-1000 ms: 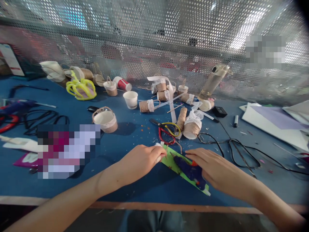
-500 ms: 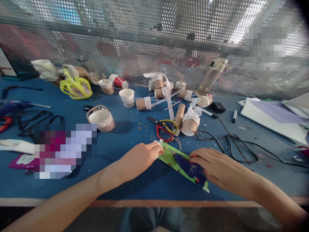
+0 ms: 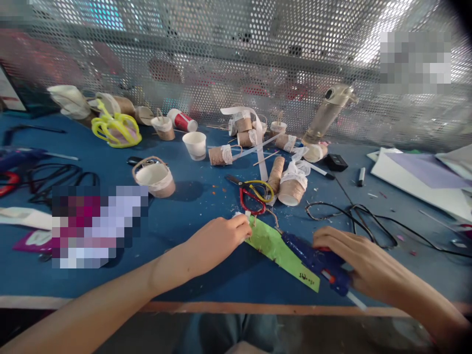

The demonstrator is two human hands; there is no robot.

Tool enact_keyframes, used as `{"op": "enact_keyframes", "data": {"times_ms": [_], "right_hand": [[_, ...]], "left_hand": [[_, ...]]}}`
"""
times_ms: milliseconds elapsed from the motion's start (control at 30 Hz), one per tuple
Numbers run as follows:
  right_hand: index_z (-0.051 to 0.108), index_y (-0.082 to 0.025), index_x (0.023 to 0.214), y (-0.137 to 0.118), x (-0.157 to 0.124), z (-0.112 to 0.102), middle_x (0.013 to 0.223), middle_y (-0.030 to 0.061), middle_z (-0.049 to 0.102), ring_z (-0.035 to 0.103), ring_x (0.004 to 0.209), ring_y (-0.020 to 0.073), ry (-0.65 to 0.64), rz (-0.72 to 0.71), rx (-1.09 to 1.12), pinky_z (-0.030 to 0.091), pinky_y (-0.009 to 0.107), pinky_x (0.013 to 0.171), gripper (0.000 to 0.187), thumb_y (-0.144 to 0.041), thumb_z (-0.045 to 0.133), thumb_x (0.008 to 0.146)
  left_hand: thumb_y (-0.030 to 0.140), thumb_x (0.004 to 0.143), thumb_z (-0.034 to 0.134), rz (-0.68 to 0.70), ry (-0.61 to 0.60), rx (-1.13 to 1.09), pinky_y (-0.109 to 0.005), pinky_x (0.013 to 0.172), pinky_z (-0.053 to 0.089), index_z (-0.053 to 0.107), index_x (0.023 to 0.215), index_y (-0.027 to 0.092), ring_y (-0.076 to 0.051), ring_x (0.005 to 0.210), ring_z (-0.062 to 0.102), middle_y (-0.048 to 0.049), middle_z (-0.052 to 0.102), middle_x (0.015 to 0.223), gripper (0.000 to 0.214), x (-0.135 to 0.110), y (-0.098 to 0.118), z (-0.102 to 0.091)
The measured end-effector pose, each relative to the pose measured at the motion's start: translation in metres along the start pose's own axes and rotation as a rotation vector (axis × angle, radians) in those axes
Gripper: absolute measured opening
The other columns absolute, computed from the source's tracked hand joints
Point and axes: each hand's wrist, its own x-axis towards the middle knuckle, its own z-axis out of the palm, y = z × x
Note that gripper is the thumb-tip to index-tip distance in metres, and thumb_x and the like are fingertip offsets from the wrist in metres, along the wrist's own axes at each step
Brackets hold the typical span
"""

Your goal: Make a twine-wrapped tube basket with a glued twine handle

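A blue hot glue gun [image 3: 300, 250] lies low over the table, its nozzle pointing up and left, with a white glue stick [image 3: 357, 301] sticking out of its back. Wrapped round its handle is my right hand [image 3: 346, 253], closed. My left hand [image 3: 223, 236] pinches at the upper left end of a green paper strip [image 3: 275, 250]; a bit of white material shows at its fingertips, mostly hidden. Handwriting marks the strip's lower end. Just beyond lie scissors [image 3: 254, 195] with red and yellow handles and a short piece of twine [image 3: 272, 215].
Twine-wrapped cups with lace [image 3: 292, 189], a small basket [image 3: 155, 179], a white paper cup [image 3: 194, 146] and a bottle [image 3: 328, 112] stand behind. Black cable [image 3: 363, 221] loops at right, near white and lilac paper [image 3: 416, 182]. A perforated metal screen [image 3: 206, 59] backs the blue table.
My right hand has drawn the glue gun right and off most of the green strip, baring its lower end. My left hand has stayed almost in place.
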Motion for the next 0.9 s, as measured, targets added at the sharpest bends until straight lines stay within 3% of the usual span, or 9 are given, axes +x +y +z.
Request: {"op": "enact_keyframes", "data": {"times_ms": [267, 600, 900], "right_hand": [[0.047, -0.022, 0.097, -0.015, 0.022, -0.002, 0.091, 0.0073, 0.058, 0.055, 0.071, 0.0205, 0.044, -0.073, 0.056, 0.041, 0.031, 0.063, 0.005, -0.022, 0.044, 0.093], [0.044, -0.023, 0.091, -0.02, 0.049, 0.013, 0.085, 0.0028, 0.057, 0.052, 0.06, 0.0165, 0.059, -0.027, -0.073, 0.028, 0.03, 0.055, 0.018, -0.011, 0.047, 0.078], [0.044, -0.023, 0.09, -0.02, 0.053, 0.015, 0.084, 0.0017, 0.055, 0.05, 0.058, 0.0155, 0.055, -0.028, -0.068, 0.026, 0.03, 0.055, 0.015, -0.012, 0.049, 0.08]], "left_hand": [[-0.003, 0.088, 0.052, 0.06, -0.036, 0.159, -0.03, 0.049, 0.05, 0.063, 0.097, 0.013, -0.019, 0.057, 0.066, -0.0069, 0.065, 0.101, 0.021, 0.0, 0.007, -0.004], [0.003, 0.091, 0.057, 0.085, -0.04, 0.18, -0.032, 0.052, 0.054, 0.063, 0.098, 0.014, -0.02, 0.062, 0.068, -0.0049, 0.065, 0.101, 0.014, 0.0, 0.006, -0.004], [0.006, 0.093, 0.059, 0.078, -0.045, 0.17, -0.032, 0.053, 0.055, 0.064, 0.101, 0.014, -0.02, 0.063, 0.069, -0.0049, 0.066, 0.103, 0.013, -0.002, 0.006, -0.004]]}}
